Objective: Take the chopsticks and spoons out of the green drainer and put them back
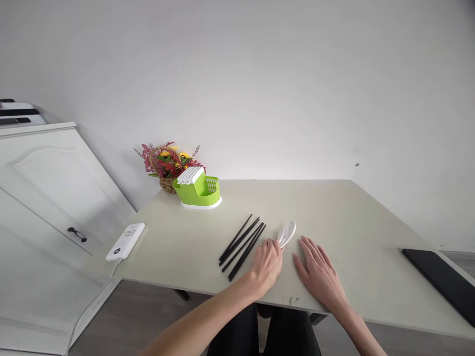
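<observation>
The handles of the white spoons [286, 233] vanish under my left grip [267, 262], whose fingers are curled closed on them; only the bowls show, overlapping so closely that I cannot tell how many there are. My palm and fingertips on that side are hidden too. The forearms run out of view at the bottom, the dark slab [441, 282] at three o'clock is cut by the right edge, and the device [20, 116] on the cabinet [55, 198] is cut by the left. The green caddy [200, 195] hides part of the flower basket [168, 184] behind it, and the print on the white power bank [126, 242], at nine o'clock, is too small to read.

From my left grip, the spoon bowls point to one o'clock, just beyond my knuckles and low over the table [315, 202]. The black chopsticks [243, 247] lie near it at ten o'clock, slim and straight, slanting towards one o'clock. My right grip [319, 271] is at three o'clock, empty and open, palm down with fingers extended on the tabletop.

The spoons are smooth and glossy, with rounded bowls. The caddy, between ten and eleven o'clock, has rounded ends, a lattice of small openings, and a ribbed white lid and base. The basket is woven, filled with red leaves and yellow blooms.
</observation>
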Action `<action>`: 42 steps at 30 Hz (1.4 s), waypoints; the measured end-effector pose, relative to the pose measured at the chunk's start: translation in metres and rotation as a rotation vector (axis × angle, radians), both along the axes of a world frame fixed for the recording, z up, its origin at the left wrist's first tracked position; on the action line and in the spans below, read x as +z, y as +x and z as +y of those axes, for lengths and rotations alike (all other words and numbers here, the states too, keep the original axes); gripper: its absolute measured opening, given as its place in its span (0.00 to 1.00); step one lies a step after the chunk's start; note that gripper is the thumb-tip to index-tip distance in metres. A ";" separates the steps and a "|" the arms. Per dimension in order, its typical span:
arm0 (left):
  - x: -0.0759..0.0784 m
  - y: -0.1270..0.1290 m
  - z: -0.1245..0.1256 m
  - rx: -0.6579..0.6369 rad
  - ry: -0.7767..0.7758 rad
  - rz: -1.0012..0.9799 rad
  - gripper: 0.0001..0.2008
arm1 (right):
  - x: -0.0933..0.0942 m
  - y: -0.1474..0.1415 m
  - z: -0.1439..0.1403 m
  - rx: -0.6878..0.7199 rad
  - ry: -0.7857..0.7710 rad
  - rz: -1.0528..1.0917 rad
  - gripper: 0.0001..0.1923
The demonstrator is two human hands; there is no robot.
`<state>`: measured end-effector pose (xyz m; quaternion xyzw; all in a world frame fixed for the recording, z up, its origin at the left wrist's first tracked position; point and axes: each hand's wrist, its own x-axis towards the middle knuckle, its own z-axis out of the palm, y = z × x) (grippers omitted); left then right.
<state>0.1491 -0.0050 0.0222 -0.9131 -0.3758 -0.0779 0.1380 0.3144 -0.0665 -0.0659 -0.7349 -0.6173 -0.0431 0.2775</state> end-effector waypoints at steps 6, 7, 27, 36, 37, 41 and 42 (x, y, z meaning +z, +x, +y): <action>-0.012 0.008 0.000 0.017 0.043 0.050 0.11 | -0.001 0.000 0.001 0.000 0.010 -0.016 0.35; -0.013 0.009 0.000 0.019 0.034 0.057 0.10 | 0.000 0.000 0.002 -0.003 0.009 -0.017 0.35; 0.049 -0.066 0.084 0.068 0.055 -0.244 0.25 | 0.009 0.001 -0.001 -0.008 -0.045 0.065 0.37; 0.128 -0.199 0.243 0.395 0.288 -0.399 0.25 | 0.007 0.002 -0.001 -0.046 -0.009 0.118 0.34; 0.126 -0.206 0.249 0.399 0.233 -0.388 0.25 | 0.007 0.001 -0.001 -0.050 -0.009 0.122 0.34; 0.117 -0.211 0.253 0.406 0.126 -0.412 0.27 | 0.009 0.001 -0.001 -0.041 0.003 0.141 0.33; 0.116 -0.207 0.251 0.400 0.120 -0.423 0.28 | 0.009 0.002 -0.001 -0.038 0.003 0.152 0.33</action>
